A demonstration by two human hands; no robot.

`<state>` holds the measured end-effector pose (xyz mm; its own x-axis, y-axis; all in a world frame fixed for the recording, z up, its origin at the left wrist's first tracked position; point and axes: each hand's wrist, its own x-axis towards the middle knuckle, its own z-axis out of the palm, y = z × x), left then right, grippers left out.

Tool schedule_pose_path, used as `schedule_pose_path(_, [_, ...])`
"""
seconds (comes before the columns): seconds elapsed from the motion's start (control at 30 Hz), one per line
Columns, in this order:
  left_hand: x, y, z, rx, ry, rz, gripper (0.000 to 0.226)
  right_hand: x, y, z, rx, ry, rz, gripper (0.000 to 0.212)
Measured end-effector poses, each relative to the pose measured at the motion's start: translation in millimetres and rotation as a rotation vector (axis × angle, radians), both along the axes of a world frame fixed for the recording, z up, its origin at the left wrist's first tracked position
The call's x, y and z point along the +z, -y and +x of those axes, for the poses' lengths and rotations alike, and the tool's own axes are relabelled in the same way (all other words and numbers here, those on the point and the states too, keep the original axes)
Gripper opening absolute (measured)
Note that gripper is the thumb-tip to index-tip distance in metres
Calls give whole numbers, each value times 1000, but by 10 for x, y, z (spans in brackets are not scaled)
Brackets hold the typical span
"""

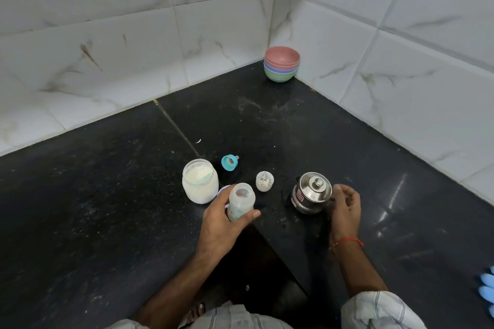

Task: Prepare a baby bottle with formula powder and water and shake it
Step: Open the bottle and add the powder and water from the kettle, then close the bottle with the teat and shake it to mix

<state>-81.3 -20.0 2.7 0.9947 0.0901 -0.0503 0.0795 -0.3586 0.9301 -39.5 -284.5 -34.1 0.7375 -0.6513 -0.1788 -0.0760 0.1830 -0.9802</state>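
An open baby bottle (240,201) stands upright on the black counter, with my left hand (224,222) wrapped around its lower body. Just left of it stands an open glass jar of white formula powder (199,181) with a scoop inside. The teal nipple ring (229,162) lies on its side behind the bottle. The clear bottle cap (264,181) stands to the bottle's right. A small steel kettle (311,192) with its lid on sits further right, and my right hand (344,205) curls around its handle side.
A stack of coloured bowls (281,67) sits in the far corner against the tiled walls. The counter's inner corner edge (270,238) runs between my arms. Blue gloved fingers (487,288) show at the right border.
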Motion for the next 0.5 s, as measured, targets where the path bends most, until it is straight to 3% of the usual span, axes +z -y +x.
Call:
schedule_pose_path(0.07, [4,-24,0,5,1,-3,64,124,-32,40,-62,42,-160,10])
schedule_pose_path(0.17, [-10,-63,13,8,9,-13,64,330,-153,130,-66,174,-583,23])
schedule_pose_path(0.27, [-27,-125,29,27,36,-33,65,555,-449,303,94,419,-905,19])
schedule_pose_path(0.33, [-18,-169,46,43,60,-41,64,586,-656,467,283,481,-1005,21])
schedule_pose_path(0.5, [20,-300,117,78,92,-37,66,375,-1064,874,898,62,-1084,45])
